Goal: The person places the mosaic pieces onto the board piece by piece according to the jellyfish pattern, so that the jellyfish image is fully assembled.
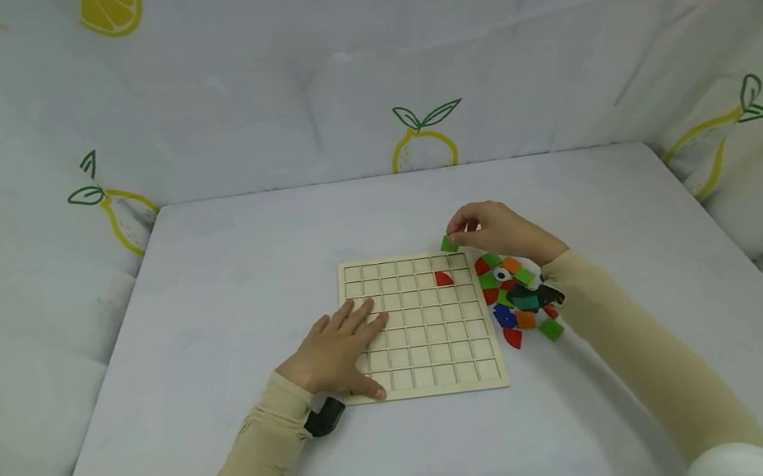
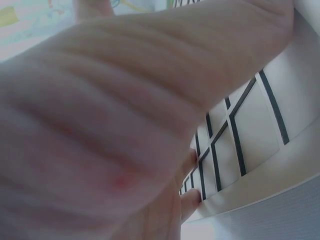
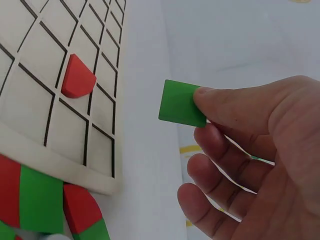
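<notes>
A wooden grid board (image 1: 421, 356) lies flat on the table. My left hand (image 1: 336, 353) rests on its left side with the fingers spread. Between thumb and fingers my right hand (image 1: 500, 232) pinches a green square tile (image 3: 181, 103), held just beyond the board's far right edge. One red quarter-round piece (image 1: 444, 278) sits on the grid toward the far right; the right wrist view shows it close up. In the left wrist view the palm and wrist (image 2: 100, 125) cover much of the board.
Beside the board's right edge, under the right forearm, lies a loose pile of red, green, orange and blue pieces (image 1: 525, 320). A white cloth with lemon prints (image 1: 256, 108) hangs behind the table (image 1: 240, 244).
</notes>
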`<state>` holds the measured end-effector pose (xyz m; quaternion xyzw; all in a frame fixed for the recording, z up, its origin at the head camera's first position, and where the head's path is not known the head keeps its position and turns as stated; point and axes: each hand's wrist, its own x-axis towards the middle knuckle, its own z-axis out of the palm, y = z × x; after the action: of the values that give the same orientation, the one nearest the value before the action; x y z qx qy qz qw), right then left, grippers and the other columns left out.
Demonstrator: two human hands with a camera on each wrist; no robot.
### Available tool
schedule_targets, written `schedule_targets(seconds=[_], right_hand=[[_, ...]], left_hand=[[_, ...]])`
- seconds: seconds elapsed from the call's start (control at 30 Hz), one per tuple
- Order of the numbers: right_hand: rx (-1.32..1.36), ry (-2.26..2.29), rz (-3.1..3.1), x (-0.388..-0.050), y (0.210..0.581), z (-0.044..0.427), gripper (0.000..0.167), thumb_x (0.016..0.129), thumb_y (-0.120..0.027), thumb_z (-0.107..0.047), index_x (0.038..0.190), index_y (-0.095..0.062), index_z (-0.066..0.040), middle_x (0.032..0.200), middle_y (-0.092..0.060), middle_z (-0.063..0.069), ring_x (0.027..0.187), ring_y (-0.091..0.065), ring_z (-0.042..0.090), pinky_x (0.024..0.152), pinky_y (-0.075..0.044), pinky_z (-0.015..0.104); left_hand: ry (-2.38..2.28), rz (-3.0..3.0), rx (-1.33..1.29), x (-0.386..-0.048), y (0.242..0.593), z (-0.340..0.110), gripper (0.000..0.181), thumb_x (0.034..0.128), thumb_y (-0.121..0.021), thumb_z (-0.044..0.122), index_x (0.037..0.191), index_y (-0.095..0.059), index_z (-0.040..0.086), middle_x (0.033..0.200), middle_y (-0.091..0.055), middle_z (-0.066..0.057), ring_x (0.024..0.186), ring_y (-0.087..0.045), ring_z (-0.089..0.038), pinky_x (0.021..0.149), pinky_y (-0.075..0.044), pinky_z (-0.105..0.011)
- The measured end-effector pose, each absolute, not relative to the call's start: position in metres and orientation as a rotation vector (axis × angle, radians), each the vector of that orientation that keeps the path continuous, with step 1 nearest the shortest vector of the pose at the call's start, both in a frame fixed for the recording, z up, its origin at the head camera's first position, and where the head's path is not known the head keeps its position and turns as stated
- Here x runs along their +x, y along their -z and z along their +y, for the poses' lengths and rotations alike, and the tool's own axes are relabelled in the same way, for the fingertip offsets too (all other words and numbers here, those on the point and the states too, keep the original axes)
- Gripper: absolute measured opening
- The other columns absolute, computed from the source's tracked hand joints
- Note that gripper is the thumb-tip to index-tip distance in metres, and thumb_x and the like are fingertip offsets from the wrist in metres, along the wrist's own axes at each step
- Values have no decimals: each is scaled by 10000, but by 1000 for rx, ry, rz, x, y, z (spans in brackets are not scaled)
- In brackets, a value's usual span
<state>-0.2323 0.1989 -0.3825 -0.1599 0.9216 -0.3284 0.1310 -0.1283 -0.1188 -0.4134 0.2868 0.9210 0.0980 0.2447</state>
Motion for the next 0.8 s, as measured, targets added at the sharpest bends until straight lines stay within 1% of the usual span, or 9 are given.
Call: schedule_targets(seconds=[0.07,0.17,0.33,0.6,0.8], right_hand=[[-477,955,2649,-233,385,193,165,1010,-629,-223,1085,-695,-92,1008,-651,81,923,-530,233,707,-460,298],[-495,948,2612,-234,389,184,157,1008,-635,-211,1093,-694,-92,1019,-652,73,920,-527,232,713,-455,306],[-508,933,2554,-235,397,173,154,1003,-650,-228,1097,-693,-114,1066,-655,60,936,-536,232,774,-470,330],[-511,907,2508,-237,408,163,170,989,-671,-231,1100,-691,-103,1065,-669,69,945,-553,223,821,-478,326],[-528,869,2478,-236,411,159,136,994,-657,-215,1047,-692,-95,1057,-687,63,953,-556,208,870,-488,332]], left_hand=[[-268,2516,783,-128,413,-119,1110,782,-820,551,1639,-185,247,1734,-24,-15,1608,0,-301,1282,-129,-598],[-270,2517,780,-128,413,-119,1109,780,-822,551,1639,-189,248,1734,-25,-13,1608,-1,-300,1282,-129,-597],[-259,2514,783,-129,412,-118,1116,780,-812,570,1640,-181,244,1734,-25,-12,1609,3,-295,1282,-128,-598],[-235,2520,775,-130,413,-118,1122,775,-806,591,1640,-176,255,1734,-24,1,1609,2,-287,1282,-135,-593],[-252,2518,765,-129,413,-118,1120,772,-814,580,1639,-184,254,1734,-32,0,1609,0,-292,1281,-133,-597]])
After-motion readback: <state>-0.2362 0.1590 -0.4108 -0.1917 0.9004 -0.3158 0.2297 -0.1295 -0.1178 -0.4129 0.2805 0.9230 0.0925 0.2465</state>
